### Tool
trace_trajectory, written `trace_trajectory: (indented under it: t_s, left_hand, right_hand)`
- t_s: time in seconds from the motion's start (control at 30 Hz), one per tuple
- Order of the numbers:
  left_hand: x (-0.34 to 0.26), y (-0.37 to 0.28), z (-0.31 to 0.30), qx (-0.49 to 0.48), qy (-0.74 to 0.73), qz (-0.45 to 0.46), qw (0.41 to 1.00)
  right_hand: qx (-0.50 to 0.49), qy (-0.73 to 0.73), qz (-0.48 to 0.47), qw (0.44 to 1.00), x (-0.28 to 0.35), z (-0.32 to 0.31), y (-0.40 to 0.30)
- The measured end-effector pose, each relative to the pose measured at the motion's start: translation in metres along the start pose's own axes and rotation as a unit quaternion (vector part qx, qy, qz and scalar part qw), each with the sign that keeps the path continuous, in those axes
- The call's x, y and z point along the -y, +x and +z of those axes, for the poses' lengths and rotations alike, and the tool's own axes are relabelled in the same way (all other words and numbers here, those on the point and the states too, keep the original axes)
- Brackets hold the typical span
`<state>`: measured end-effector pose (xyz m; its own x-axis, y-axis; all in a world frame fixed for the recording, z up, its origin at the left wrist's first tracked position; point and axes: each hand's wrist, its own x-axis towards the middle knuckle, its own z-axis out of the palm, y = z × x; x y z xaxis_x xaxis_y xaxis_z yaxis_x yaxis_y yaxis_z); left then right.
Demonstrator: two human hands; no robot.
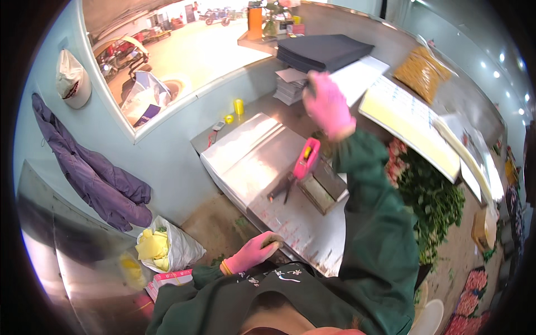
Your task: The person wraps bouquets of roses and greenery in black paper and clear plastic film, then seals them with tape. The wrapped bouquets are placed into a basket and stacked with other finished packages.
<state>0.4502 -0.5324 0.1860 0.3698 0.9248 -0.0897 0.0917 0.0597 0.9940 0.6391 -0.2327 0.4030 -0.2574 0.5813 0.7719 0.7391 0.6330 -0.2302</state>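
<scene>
My right hand (328, 106), in a pink glove, reaches over the back of the metal workbench (301, 222). Its bent fingers are beside a stack of small grey cards (289, 90) and the dark sheets (322, 50); blur hides whether they grip anything. Low by the bench's front edge, my left hand (256, 252) is also gloved in pink, its fingers curled with nothing visible in them. Between the hands lie a pink tape dispenser (307, 159) with a yellow roll and a shallow metal tray (316, 194). White wrapping sheets (247, 148) cover the bench's left part.
Yellow tape rolls (238, 106) stand by the window wall. Pink roses (397, 161) with leafy stems are right of my right arm, near a slanted white and yellow board (410, 125). A white sack (180, 247) of yellow material sits at left, below a hanging purple jacket (92, 167).
</scene>
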Motion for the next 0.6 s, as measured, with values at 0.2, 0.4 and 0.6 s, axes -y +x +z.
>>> trace_trajectory:
  t_s: [0.2,0.4,0.6]
  left_hand:
    - [-0.014,0.056,-0.047,-0.09,0.032,-0.018,0.995]
    - [-0.05,0.138,-0.126,-0.074,0.211,0.148,0.963]
    - [-0.151,0.228,-0.185,-0.324,0.122,0.478,0.807]
  right_hand:
    - [0.215,-0.296,0.102,0.925,-0.097,0.053,0.164]
    - [0.056,-0.238,-0.088,0.966,-0.083,0.026,0.152]
    - [0.205,-0.188,-0.257,0.926,0.009,-0.054,-0.023]
